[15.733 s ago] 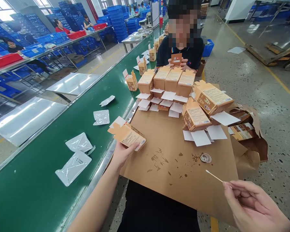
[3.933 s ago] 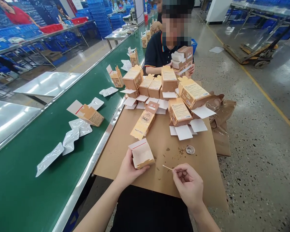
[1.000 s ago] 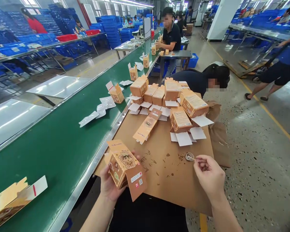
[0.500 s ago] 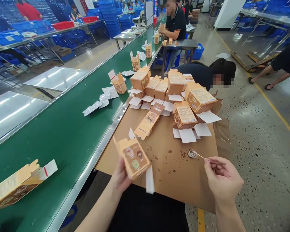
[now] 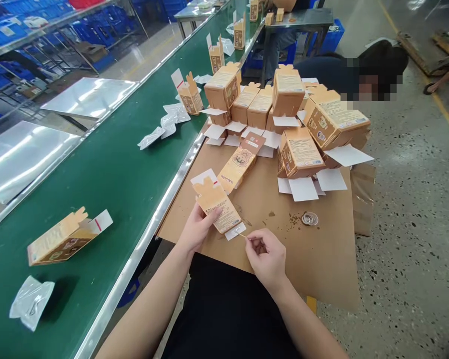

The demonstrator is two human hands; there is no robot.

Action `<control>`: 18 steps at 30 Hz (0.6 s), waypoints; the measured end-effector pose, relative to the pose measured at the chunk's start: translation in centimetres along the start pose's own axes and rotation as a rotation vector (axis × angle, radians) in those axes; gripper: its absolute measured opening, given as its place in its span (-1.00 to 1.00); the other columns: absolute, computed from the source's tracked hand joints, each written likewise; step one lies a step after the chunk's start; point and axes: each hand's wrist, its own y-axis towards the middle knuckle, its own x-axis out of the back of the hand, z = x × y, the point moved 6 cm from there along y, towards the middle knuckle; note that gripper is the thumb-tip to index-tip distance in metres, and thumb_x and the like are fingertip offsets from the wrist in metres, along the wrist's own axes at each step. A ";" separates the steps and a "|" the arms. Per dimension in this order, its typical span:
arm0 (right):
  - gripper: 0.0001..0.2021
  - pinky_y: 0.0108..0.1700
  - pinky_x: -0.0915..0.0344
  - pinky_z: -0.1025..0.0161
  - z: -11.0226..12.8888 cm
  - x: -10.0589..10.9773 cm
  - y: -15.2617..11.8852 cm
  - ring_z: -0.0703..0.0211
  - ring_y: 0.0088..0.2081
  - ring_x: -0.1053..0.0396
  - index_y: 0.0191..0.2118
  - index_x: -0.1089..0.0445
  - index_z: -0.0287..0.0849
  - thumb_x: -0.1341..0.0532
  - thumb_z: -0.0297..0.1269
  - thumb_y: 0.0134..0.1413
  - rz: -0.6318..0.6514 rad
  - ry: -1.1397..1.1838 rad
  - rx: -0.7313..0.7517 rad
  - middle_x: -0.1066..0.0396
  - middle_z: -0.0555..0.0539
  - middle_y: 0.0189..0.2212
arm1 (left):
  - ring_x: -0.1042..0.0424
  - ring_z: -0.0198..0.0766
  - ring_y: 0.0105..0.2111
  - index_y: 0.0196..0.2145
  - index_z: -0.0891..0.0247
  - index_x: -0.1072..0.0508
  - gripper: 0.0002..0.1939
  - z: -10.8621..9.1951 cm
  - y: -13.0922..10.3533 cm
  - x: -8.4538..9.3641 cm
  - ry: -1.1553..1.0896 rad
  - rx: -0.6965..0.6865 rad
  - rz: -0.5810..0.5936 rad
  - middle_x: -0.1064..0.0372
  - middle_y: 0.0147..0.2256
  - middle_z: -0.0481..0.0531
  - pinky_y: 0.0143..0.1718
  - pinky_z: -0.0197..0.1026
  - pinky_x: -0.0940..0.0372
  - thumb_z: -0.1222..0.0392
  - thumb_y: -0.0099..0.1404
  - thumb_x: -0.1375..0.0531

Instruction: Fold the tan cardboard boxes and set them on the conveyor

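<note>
My left hand holds an orange-brown carton, its thumb on the printed panel and its top flaps standing open. Between the fingertips of my right hand is a thin stick, whose tip meets the white flap at the carton's lower end. A small clear round cup sits on the brown cardboard to the right, with dark specks beside it. Behind the held carton, another carton lies on its side.
Several stacked cartons with white flaps cover the table's far side. Along the left runs a green conveyor with cartons and silvery pouches. A person bends down beyond the stack; another is at a far metal table.
My right hand has moved left with the stick, from the cup to the held carton. The carton has turned to show a text-printed panel. The camera view has tilted down, and a pouch shows at lower left.
</note>
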 end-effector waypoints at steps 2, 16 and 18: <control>-0.81 -0.42 -0.43 0.33 -0.3 -0.3 0.1 0.26 -0.50 -0.43 -0.27 -0.57 -0.01 -0.33 -0.46 0.36 0.007 -0.013 0.016 -0.51 0.08 -0.45 | -0.66 0.37 0.37 0.27 0.20 -0.64 -0.05 -0.1 -0.1 0.0 0.005 -0.002 0.002 -0.71 0.31 0.33 0.40 0.32 -0.57 -0.34 0.11 -0.76; -0.81 -0.43 -0.45 0.33 0.8 3.0 -0.1 0.25 -0.48 -0.46 -0.25 -0.59 -0.03 -0.35 -0.47 0.42 -0.050 -0.049 0.032 -0.53 0.06 -0.42 | -0.75 0.31 0.23 0.33 0.11 -0.51 -0.04 0.1 -2.2 -0.4 0.276 -0.147 0.055 -0.73 0.22 0.28 0.27 0.30 -0.67 -0.22 0.11 -0.73; -0.81 -0.42 -0.46 0.34 1.3 4.6 -0.6 0.26 -0.47 -0.46 -0.23 -0.59 -0.03 -0.38 -0.47 0.44 -0.076 -0.038 0.018 -0.53 0.07 -0.41 | -0.76 0.32 0.21 0.31 0.07 -0.51 -0.10 -0.3 -3.1 -0.7 0.366 -0.170 0.068 -0.74 0.19 0.26 0.25 0.32 -0.68 -0.15 0.13 -0.72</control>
